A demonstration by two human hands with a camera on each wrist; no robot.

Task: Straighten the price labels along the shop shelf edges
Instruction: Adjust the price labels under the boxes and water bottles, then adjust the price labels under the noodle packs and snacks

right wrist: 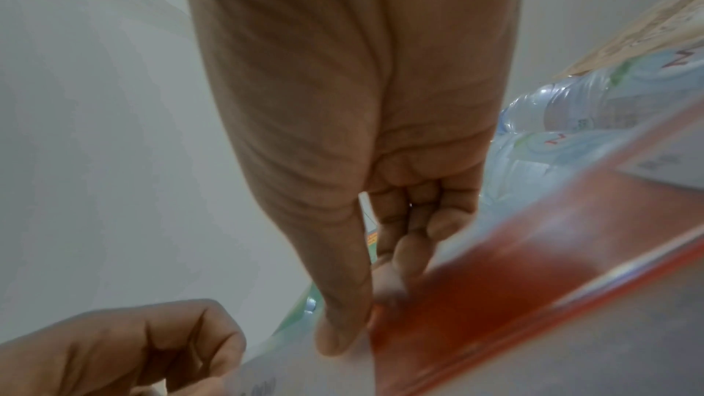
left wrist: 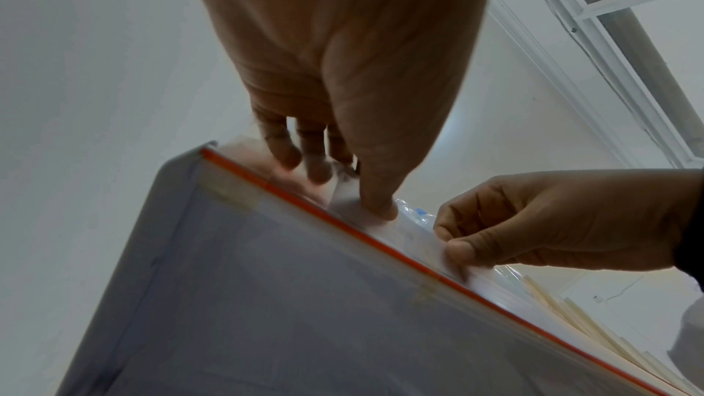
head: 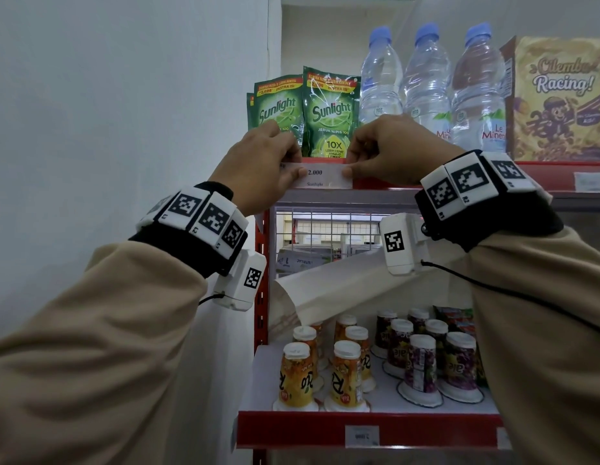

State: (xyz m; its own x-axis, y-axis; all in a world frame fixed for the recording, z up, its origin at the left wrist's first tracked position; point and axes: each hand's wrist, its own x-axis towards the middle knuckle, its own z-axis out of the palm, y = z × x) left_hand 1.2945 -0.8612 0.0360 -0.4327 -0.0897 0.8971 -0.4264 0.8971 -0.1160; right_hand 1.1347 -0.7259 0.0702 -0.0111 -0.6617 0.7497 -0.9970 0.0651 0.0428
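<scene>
water bottles: 3 | Sunlight pouches: maybe 3 | hands: 2

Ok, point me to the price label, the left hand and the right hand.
price label (head: pixel 320 177): head view, its printed middle.
left hand (head: pixel 258 166): head view, back of hand.
right hand (head: pixel 389 146): head view, back of hand.

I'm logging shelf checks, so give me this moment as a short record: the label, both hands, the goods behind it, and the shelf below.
label: white Sunlight price label, reads 2.000, on the top shelf's red edge
left hand: pinches the label's left end
right hand: pinches the label's right end
behind label: green Sunlight pouches
beside pouches: three water bottles
shelf below: drink cups
</scene>
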